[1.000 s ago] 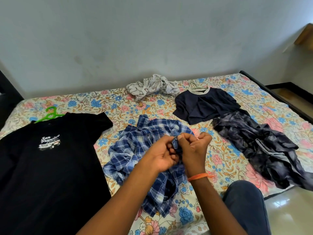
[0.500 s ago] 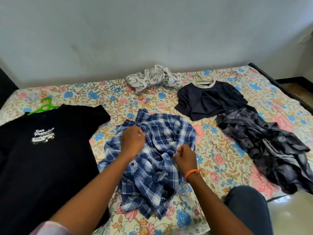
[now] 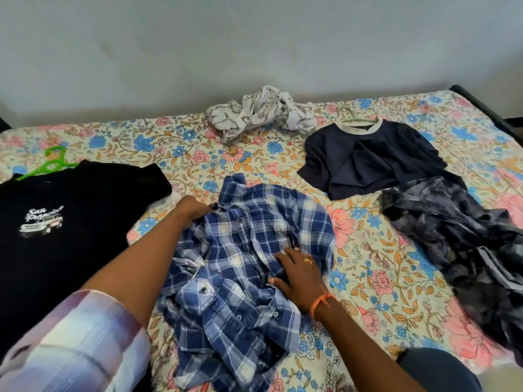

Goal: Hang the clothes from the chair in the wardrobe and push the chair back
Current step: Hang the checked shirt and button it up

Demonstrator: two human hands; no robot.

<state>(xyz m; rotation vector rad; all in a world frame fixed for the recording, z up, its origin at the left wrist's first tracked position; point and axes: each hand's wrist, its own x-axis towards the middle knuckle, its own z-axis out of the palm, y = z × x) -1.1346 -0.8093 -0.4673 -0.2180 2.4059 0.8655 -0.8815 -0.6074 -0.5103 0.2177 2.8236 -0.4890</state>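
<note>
Blue plaid shirt (image 3: pixel 249 250) crumpled on floral bedsheet (image 3: pixel 368 264), left hand (image 3: pixel 195 207) grasping collar, right hand (image 3: pixel 300 275) flat, fingers released.

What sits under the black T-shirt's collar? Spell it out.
A green hanger pokes out at the black T-shirt's neck, lying on the floral bedsheet. Its arms are hidden inside the shirt.

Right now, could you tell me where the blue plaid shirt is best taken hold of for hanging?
Probably at the collar end of the blue plaid shirt, coming from the left, where the left hand already rests; the lower part lies bunched under the right hand.
</note>
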